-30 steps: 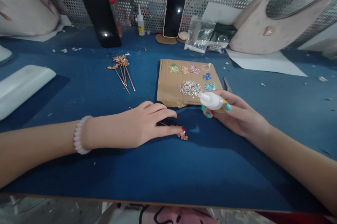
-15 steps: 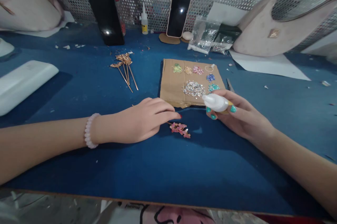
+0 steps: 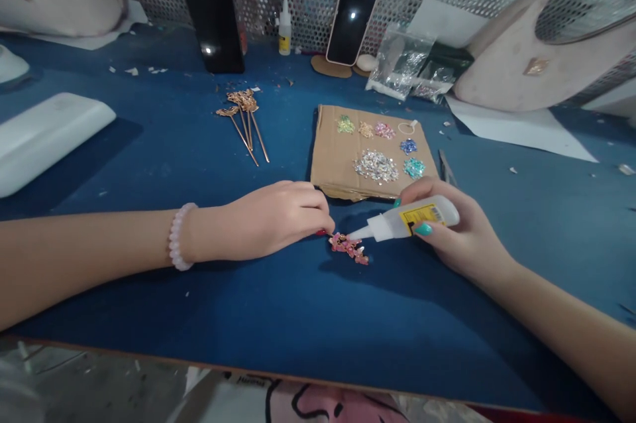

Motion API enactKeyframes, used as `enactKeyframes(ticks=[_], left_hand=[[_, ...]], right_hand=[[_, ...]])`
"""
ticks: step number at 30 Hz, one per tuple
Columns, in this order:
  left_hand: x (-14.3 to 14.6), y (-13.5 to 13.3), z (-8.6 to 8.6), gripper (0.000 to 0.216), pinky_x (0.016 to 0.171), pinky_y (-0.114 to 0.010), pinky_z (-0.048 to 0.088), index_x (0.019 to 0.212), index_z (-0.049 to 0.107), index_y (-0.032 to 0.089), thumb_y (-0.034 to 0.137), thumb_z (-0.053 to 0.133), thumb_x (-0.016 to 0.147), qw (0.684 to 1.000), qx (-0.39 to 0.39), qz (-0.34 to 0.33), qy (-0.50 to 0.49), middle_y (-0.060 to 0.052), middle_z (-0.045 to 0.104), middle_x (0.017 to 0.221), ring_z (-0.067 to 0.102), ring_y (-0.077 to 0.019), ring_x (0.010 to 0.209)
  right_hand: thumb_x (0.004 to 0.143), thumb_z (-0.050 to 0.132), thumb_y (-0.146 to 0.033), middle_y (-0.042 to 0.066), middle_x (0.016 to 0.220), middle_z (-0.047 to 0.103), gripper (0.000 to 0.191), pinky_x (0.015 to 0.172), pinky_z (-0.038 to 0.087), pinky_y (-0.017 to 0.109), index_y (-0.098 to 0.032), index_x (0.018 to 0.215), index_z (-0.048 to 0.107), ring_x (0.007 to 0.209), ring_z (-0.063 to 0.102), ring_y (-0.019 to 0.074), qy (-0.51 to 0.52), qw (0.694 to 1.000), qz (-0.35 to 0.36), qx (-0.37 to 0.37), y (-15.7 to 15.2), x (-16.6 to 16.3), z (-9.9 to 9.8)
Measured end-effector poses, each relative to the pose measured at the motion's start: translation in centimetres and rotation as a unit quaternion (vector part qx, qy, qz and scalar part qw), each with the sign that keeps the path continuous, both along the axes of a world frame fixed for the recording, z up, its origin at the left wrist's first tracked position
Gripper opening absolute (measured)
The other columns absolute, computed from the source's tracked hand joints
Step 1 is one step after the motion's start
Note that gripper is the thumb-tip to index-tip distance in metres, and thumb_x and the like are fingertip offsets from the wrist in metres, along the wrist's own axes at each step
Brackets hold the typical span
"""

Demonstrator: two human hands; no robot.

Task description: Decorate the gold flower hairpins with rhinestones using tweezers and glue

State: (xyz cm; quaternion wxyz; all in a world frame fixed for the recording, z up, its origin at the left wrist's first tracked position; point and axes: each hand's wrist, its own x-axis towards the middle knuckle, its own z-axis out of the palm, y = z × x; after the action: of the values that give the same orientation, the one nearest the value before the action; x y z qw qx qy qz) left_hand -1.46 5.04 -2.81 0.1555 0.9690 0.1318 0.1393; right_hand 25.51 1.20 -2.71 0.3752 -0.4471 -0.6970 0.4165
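My left hand [image 3: 283, 217] is closed on the stem of a hairpin, most of which is hidden under the fingers. The hairpin's pink-stoned flower head [image 3: 349, 248] sticks out to the right of the fingertips, low over the blue table. In my right hand [image 3: 457, 224] is a white glue bottle [image 3: 422, 216] with a yellow label, tilted with its nozzle pointing left and down. The nozzle tip is at the upper side of the flower head; I cannot tell whether it touches. Behind lies a cardboard piece [image 3: 338, 158] bearing silver gems [image 3: 376, 166] and small coloured piles.
Several gold hairpins [image 3: 243, 105] lie at the back left. Farther back stand a dark tablet-like panel [image 3: 211, 12], a second glue bottle [image 3: 285, 32] and a phone [image 3: 355, 15]. Tweezers [image 3: 446, 168] rest right of the cardboard; a white case [image 3: 54, 138] is at left.
My right hand has tipped the glue bottle over to the left and brought its nozzle down to the flower head. My left hand keeps hold of the hairpin. The camera view has shifted slightly.
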Motion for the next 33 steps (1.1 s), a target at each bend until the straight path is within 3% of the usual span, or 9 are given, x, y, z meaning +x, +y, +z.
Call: enactKeyframes(ticks=[5, 15, 33], left_hand=[[0.0, -0.1, -0.1, 0.024, 0.077, -0.029, 0.041, 0.103, 0.062, 0.012, 0.015, 0.039, 0.096, 1.000, 0.004, -0.018, -0.002, -0.009, 0.062, 0.099, 0.053, -0.0182, 0.088], [0.0, 0.1, -0.1, 0.022, 0.076, -0.026, 0.042, 0.102, 0.064, 0.013, 0.014, 0.043, 0.094, 0.999, -0.009, -0.034, -0.013, -0.008, 0.062, 0.098, 0.054, -0.0175, 0.086], [-0.1, 0.1, -0.4, 0.025, 0.074, -0.023, 0.041, 0.109, 0.064, 0.016, 0.010, 0.050, 0.090, 0.999, 0.034, -0.036, -0.018, -0.007, 0.063, 0.099, 0.054, -0.0172, 0.090]], right_hand=[[0.077, 0.067, -0.045, -0.002, 0.080, 0.052, 0.022, 0.052, 0.030, 0.026, -0.027, 0.088, 0.060, 0.062, 0.044, 0.0124, 0.021, 1.000, -0.019, -0.007, -0.3, -0.4, -0.4], [0.085, 0.053, -0.052, -0.002, 0.070, 0.052, 0.028, 0.046, 0.029, 0.026, -0.024, 0.082, 0.057, 0.053, 0.041, 0.0115, -0.077, 0.991, -0.008, 0.105, -0.1, -0.9, 0.2], [0.087, 0.051, -0.048, -0.003, 0.066, 0.049, 0.027, 0.046, 0.027, 0.027, -0.023, 0.077, 0.056, 0.050, 0.038, 0.0100, -0.107, 0.989, -0.022, 0.104, -0.1, -1.5, 0.2]])
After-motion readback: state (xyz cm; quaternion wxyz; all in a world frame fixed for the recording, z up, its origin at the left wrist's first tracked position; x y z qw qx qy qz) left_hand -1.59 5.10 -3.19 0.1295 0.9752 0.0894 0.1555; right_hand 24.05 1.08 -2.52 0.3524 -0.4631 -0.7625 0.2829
